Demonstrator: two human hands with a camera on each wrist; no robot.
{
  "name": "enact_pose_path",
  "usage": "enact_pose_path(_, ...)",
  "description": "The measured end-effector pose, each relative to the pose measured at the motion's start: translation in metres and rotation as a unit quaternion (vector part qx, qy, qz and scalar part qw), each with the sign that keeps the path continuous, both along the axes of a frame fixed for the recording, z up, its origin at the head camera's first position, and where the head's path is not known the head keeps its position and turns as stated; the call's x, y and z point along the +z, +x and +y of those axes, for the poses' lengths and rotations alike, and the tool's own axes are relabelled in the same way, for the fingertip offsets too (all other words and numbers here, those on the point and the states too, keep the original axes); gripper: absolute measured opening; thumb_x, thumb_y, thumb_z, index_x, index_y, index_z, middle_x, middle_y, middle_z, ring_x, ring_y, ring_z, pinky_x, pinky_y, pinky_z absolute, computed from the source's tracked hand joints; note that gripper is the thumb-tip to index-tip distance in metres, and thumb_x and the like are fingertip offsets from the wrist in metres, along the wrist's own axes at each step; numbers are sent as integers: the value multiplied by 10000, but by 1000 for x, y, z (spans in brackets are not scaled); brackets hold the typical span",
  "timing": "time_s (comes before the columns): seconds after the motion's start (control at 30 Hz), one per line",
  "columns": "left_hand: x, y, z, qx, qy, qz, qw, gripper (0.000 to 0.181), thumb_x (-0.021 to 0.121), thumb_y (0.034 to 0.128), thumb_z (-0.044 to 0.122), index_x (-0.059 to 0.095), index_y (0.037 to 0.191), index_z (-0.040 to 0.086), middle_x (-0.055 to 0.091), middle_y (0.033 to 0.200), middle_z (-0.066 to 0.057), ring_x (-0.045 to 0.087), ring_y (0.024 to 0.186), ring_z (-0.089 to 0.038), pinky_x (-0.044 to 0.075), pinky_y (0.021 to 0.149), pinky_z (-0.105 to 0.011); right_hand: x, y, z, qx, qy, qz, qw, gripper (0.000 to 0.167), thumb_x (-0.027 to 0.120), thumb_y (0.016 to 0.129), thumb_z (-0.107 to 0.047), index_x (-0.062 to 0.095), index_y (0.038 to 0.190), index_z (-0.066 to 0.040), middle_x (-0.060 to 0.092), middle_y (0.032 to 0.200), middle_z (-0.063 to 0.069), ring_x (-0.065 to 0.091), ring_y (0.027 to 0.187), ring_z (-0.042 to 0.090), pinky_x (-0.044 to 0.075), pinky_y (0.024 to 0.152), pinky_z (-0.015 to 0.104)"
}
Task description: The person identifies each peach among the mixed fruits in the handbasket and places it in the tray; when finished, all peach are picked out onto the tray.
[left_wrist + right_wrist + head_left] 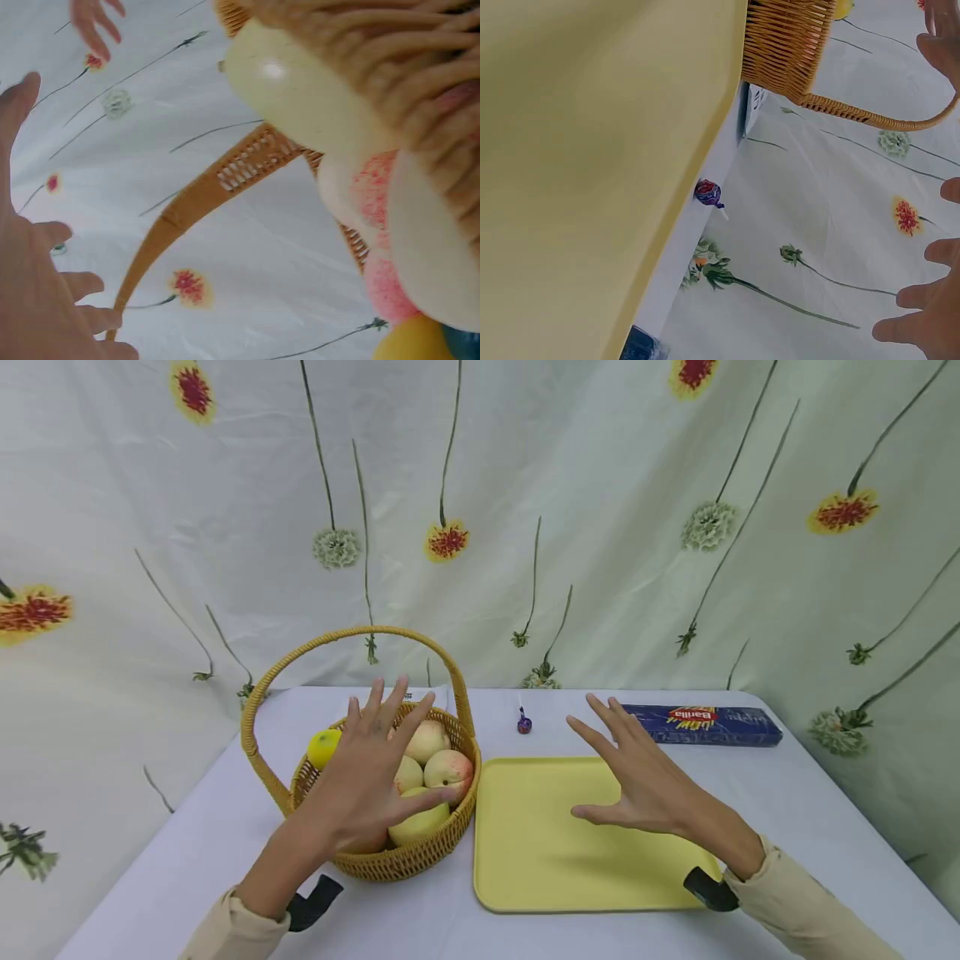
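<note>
My left hand (367, 777) hovers over a wicker basket (405, 864), fingers spread and holding nothing. Peaches (448, 774), a pale yellow-green fruit (420, 818) and a yellow lemon-like fruit (322, 747) lie in the basket; the hand hides part of the contents. Over the yellow tray (525, 860), my right hand (645, 777) is held in the air with its fingers stretched out and nothing in them. The left wrist view shows the basket's fruit (300, 90) close up beside the left hand (45, 285).
A wrapped lollipop (524, 724) lies behind the tray. At the back right is a blue Barilla pasta box (701, 727). The basket's tall handle (360, 632) arches above it. A flowered cloth (600, 527) hangs behind the white table (420, 927).
</note>
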State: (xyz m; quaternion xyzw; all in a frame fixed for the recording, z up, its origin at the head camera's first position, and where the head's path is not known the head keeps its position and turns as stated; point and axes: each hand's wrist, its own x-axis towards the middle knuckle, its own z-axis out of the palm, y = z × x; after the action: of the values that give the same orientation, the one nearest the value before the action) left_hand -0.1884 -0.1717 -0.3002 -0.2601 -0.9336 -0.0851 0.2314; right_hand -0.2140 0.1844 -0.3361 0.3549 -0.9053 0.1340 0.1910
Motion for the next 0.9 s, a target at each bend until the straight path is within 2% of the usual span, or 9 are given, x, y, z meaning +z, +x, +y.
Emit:
enact_pose_path(0.13,14,4,-4,-174,481,735,9960,971,514,832,719,128,1550,192,83,1604,-122,42,1473,-316,81,1158,-553,1,-1,-8,149,-131,-184,9996,1007,700,748,-628,205,1536,-242,29,1613,63,65,1454,394,220,1069,662)
enact_pose_path(0.27,32,8,-14,-249,1111,1571,9810,881,388,909,684,186,1531,94,186,1581,-147,174,1452,-314,126,1168,-503,1,-4,-17,380,-290,-364,9982,1005,715,752,-604,205,1536,-235,14,1614,46,111,1455,367,289,1050,636)
enact_pose_path(0.37,45,11,-27,-62,1526,1859,9706,788,357,962,604,193,1527,80,202,1581,-130,192,1449,-303,134,1173,-476,2,-7,-25,547,-367,-426,9969,993,712,765,-592,187,1538,-256,19,1614,28,237,1425,347,430,963,553)
enact_pose_path(0.47,54,13,-45,335,1894,1640,9675,689,401,999,477,145,1542,139,160,1599,-74,154,1462,-280,141,1173,-474,3,-10,-32,713,-424,-506,9953,974,708,783,-572,177,1538,-261,29,1614,14,350,1373,333,509,847,468)
enact_pose_path(0.53,56,14,-57,585,2230,1195,9657,668,435,1008,395,95,1551,206,122,1608,-38,157,1457,-302,159,1152,-532,3,-12,-36,836,-495,-577,9936,962,714,789,-551,192,1536,-243,44,1613,15,390,1349,331,512,842,459)
enact_pose_path(0.7,54,16,-83,902,3153,142,9446,720,472,1009,310,-22,1529,370,97,1611,-3,218,1427,-380,210,1050,-673,2,-17,-50,1132,-616,-854,9880,950,725,796,-519,198,1535,-238,68,1611,8,412,1341,293,491,905,478)
enact_pose_path(0.8,51,15,-91,942,3318,-83,9386,726,465,1011,313,-49,1517,393,185,1592,-58,344,1350,-442,316,955,-694,0,-22,-57,1239,-558,-907,9866,944,712,805,-526,176,1537,-265,84,1608,-6,370,1371,270,471,945,485)
enact_pose_path(0.83,50,15,-92,952,3313,-105,9387,722,462,1012,311,-47,1518,391,235,1574,-86,403,1299,-467,349,922,-694,0,-24,-60,1255,-527,-904,9866,942,709,807,-529,167,1537,-278,90,1607,-12,353,1382,264,464,957,487)
enact_pose_path(0.9,49,13,-96,994,3229,-110,9411,714,458,1014,313,-41,1521,384,333,1525,-134,498,1187,-500,494,901,-512,0,-29,-65,1290,-493,-870,9866,941,717,806,-515,167,1535,-289,108,1603,-24,331,1394,263,453,972,490)
